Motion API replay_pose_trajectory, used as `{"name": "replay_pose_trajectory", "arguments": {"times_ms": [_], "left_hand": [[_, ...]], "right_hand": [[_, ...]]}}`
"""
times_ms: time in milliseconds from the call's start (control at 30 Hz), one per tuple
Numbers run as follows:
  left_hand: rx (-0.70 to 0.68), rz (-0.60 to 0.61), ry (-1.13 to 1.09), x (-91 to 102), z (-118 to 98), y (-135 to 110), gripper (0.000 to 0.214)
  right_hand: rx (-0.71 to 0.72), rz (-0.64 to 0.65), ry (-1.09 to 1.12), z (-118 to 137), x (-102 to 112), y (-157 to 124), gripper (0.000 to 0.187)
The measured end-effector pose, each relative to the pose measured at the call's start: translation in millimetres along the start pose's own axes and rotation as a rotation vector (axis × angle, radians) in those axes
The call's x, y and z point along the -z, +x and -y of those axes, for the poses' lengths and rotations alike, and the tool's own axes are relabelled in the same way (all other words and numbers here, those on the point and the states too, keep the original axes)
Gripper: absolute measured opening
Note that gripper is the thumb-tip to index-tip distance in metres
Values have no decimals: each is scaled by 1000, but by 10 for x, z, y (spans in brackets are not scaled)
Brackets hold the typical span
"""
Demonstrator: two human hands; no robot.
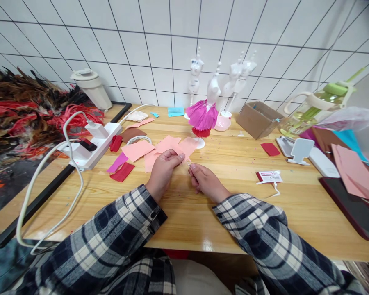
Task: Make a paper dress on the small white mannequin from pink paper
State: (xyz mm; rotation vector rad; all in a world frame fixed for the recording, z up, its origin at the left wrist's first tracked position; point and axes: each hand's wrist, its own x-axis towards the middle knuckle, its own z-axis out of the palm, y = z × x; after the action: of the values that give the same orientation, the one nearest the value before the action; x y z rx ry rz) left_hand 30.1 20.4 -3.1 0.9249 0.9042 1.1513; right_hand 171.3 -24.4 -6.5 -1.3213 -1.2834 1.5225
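My left hand (165,169) is closed in a pinch on a piece of pink crepe paper (188,146) over the middle of the table. Close beside it on the right, my right hand (206,181) is closed round a thin stick (189,164), whose tip points at the paper by my left fingertips. What exactly the stick is, I cannot tell. Several more pink paper pieces (138,150) lie behind and left of my left hand. Just beyond the hands stands a small white dress form (213,89) wearing a magenta paper skirt (203,116) with red below it.
A power strip (95,151) with looping white cables lies at left, near a white cup (94,89) and feathers (27,98). More dress forms (197,76) stand by the tiled wall. Rightward are a cardboard box (258,121), a bottle (316,108), a phone stand (301,150) and a small box (269,177).
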Motion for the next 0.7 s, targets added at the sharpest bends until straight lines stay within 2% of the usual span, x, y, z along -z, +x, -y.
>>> {"name": "replay_pose_trajectory", "arguments": {"times_ms": [300,467,700], "left_hand": [[23,-37,-86,-55,-21,-9,27],[34,7,-107,-74,-36,-32,24],[53,-1,-116,-90,-35,-50,26]], "right_hand": [[50,-26,31,-20,-6,4,44],[35,-19,31,-33,0,5,44],[56,-34,33,-12,-8,4,44]]}}
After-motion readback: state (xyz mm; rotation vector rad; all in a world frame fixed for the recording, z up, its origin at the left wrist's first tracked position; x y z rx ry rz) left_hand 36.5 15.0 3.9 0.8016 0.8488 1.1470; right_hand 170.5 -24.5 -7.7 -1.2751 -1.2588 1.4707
